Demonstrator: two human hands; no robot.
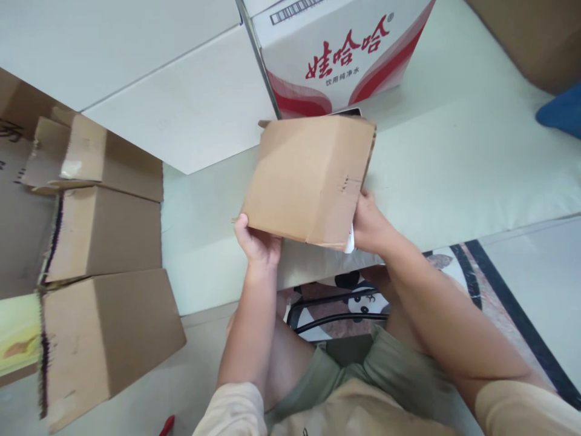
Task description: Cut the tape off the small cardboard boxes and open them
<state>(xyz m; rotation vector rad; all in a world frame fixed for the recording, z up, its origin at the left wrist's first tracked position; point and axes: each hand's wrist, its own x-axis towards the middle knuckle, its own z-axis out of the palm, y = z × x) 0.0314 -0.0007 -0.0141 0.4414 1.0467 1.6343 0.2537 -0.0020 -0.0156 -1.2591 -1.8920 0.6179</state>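
I hold a small brown cardboard box (308, 178) up in front of me with both hands. My left hand (256, 242) grips its lower left corner, thumb on the near face and fingers hidden behind. My right hand (370, 224) is closed on the lower right edge, where a bit of white paper or tape (349, 239) sticks out. The box's top flaps look folded, and a crease runs across its near face.
A white carton with red Chinese lettering (340, 54) stands behind the box. Several brown cardboard boxes (104, 327) lie stacked at the left on the pale floor. A blue object (563, 112) sits at the far right. A red tip (167, 426) shows at the bottom edge.
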